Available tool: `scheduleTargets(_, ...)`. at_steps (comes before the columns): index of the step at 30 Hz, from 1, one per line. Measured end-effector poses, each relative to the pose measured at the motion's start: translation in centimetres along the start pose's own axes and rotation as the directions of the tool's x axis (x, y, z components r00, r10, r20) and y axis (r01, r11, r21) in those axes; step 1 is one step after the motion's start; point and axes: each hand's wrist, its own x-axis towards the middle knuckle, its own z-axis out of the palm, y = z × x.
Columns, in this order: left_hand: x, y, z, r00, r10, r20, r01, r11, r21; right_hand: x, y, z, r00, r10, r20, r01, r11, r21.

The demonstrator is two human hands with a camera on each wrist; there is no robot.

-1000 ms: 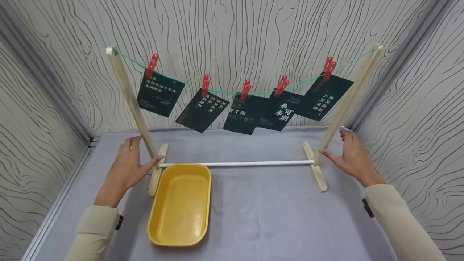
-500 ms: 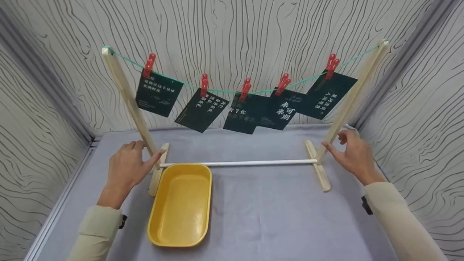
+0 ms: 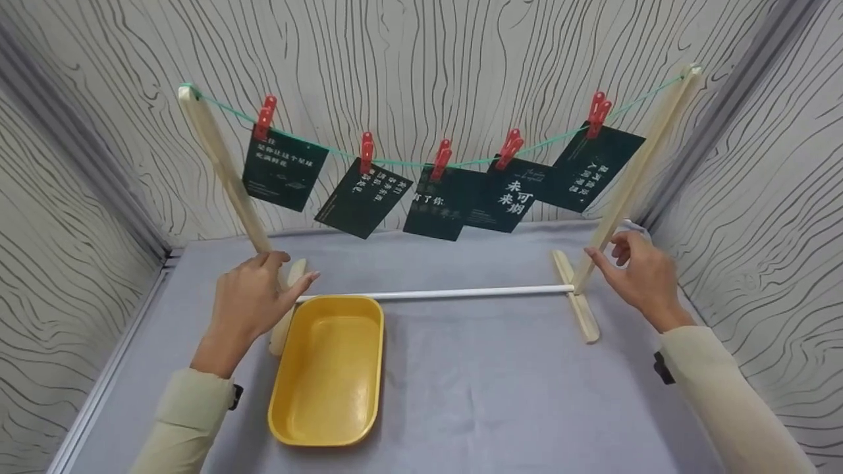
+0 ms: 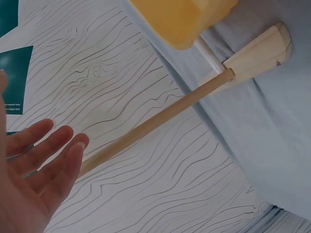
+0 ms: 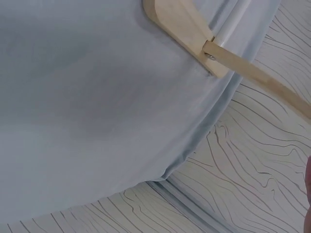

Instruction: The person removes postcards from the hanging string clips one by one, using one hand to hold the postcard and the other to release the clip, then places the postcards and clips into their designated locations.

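Pale beige sleeves (image 3: 731, 388), black wrist-pieces (image 3: 663, 368)

One flat, tapered foot of pale wood (image 5: 177, 26), rounded at one end, lying on the cloth. One slim, straight-edged post of pale wood (image 5: 265, 82), joined to the foot, running to the right edge of the view. One small metal fastener (image 5: 211, 57), at that joint. One straight white rod (image 5: 232, 24), meeting the same joint. One pale blue-grey cloth (image 5: 82, 111), edge rumpled. Off-white wall panelling with dark wood-grain lines (image 5: 252, 145). One grey ridged strip (image 5: 192, 208), lower edge. Right hand (image 5: 308, 196): a sliver only, right edge, apart from the post.
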Motion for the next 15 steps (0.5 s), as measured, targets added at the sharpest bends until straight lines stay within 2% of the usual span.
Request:
scheduleTargets(5,0.0,0.7,-0.3,0.999,0.038,-0.034,-0.038,0.999,0.004,0.2,-0.9,0.0,1.000,-0.001,-0.024,0.002,0.999,0.039)
scheduleTargets(11,0.2,1.6,-0.8,0.997,0.069,-0.043,-0.069,0.998,0.015,0.6,-1.9,0.2,0.999,-0.015,-0.035,0.020,0.992,0.125)
scheduleTargets(15,0.0,1.9,-0.8,0.991,0.113,-0.070,-0.112,0.994,0.020,0.6,-2.5,0.4,1.000,0.006,-0.027,-0.001,0.985,0.175)
